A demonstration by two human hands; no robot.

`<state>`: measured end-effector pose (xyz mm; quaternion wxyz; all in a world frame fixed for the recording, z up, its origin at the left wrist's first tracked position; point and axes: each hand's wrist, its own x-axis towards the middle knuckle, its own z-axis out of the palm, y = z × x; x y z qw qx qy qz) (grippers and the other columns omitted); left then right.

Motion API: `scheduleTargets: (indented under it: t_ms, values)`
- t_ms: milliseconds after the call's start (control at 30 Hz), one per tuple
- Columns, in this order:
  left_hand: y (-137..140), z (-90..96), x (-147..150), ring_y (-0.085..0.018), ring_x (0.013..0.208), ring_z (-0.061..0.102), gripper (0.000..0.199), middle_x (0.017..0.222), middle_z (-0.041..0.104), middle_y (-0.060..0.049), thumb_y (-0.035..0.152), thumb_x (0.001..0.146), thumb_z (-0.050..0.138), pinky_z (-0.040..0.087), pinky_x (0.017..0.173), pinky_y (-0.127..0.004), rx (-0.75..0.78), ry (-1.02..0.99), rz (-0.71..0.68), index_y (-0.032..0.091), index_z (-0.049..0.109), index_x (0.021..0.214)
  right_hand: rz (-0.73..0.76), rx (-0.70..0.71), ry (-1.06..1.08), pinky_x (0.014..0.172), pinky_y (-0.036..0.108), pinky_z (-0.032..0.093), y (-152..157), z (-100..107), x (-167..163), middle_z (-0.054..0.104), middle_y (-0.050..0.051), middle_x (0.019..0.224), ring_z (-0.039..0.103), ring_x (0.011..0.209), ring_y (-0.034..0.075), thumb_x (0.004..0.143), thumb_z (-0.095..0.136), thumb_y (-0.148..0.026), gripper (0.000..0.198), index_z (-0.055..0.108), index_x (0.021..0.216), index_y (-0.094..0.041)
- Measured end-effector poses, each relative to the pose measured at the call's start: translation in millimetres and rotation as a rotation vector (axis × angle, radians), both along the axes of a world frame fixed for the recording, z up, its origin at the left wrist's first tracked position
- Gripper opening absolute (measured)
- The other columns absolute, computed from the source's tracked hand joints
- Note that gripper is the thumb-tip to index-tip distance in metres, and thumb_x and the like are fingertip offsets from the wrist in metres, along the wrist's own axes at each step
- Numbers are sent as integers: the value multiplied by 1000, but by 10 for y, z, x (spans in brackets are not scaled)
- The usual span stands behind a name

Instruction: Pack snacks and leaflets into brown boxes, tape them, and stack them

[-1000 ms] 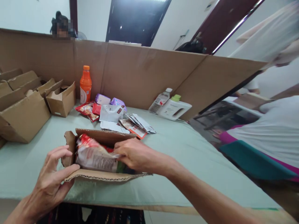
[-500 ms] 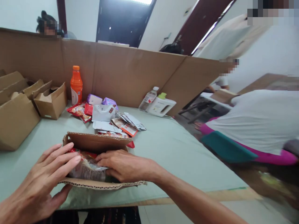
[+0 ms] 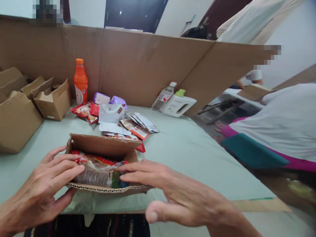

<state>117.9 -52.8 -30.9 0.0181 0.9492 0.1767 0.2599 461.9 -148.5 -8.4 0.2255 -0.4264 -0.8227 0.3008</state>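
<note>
An open cardboard box [image 3: 106,144] stands near the table's front edge, its corrugated edges showing. Inside it lies a clear plastic packet [image 3: 95,177] with red, printed white and green parts. My left hand [image 3: 53,184] holds the box at its left end, fingers over the near wall and thumb outside. My right hand [image 3: 163,187] is open over the right end, fingers stretched out and fingertips at the packet's right side. Its thumb points away from the box. What lies under the packet is hidden.
Behind the box lie several snack pouches [image 3: 111,113]. An orange bottle [image 3: 80,82], a clear bottle [image 3: 164,96] and a white jug [image 3: 177,103] stand against a cardboard partition [image 3: 138,65]. Cardboard boxes [image 3: 19,121] stand left. A person [image 3: 291,121] sits at right.
My right hand has drawn back to the right out of the box, its fingers straightening and thumb spreading. More of the packet shows. My left hand stays at the box; the view has shifted slightly.
</note>
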Motion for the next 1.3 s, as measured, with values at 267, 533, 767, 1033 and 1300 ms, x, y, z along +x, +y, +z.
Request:
scheduleTargets:
  t_ms: [267, 533, 767, 1033, 1300]
  values:
    - [45, -10, -41, -21, 109, 74, 41, 122, 78, -4, 17, 95, 58, 39, 122, -47, 7, 58, 35, 23, 63, 135, 50, -151, -114, 116, 53, 50, 240, -69, -71, 50, 18, 163, 53, 147, 39, 81, 81, -69, 82, 64, 150, -27]
    - [-120, -162, -103, -33, 146, 50, 54, 162, 47, -12, 10, 92, 64, 51, 117, -52, 47, -175, 129, 25, 57, 144, -37, -47, -53, 117, 56, 49, 171, -134, 10, 53, 17, 162, 52, 148, 38, 88, 73, -71, 74, 66, 147, -27]
    - [-226, -419, -94, -25, 138, 59, 61, 150, 58, -13, 15, 96, 63, 54, 115, -40, -108, -339, 250, 21, 47, 154, -261, 464, 67, 117, 59, 48, 249, -107, 3, 61, 11, 155, 56, 144, 35, 98, 70, -42, 26, 80, 121, -32]
    - [-122, -443, -14, -20, 102, 78, 44, 111, 79, -5, 25, 104, 56, 64, 97, -34, -120, -326, 243, 24, 50, 147, -346, 300, 172, 87, 38, 63, 683, -310, -132, 81, 8, 112, 77, 103, 24, 101, 63, -36, 21, 77, 111, -24]
    - [18, -459, 72, -27, 141, 54, 32, 156, 48, -13, 13, 102, 59, 53, 111, -41, -47, -306, 315, 23, 62, 133, -201, 331, 3, 106, 46, 56, 119, -468, -133, 73, 12, 137, 68, 126, 28, 104, 62, -43, 43, 63, 143, -26]
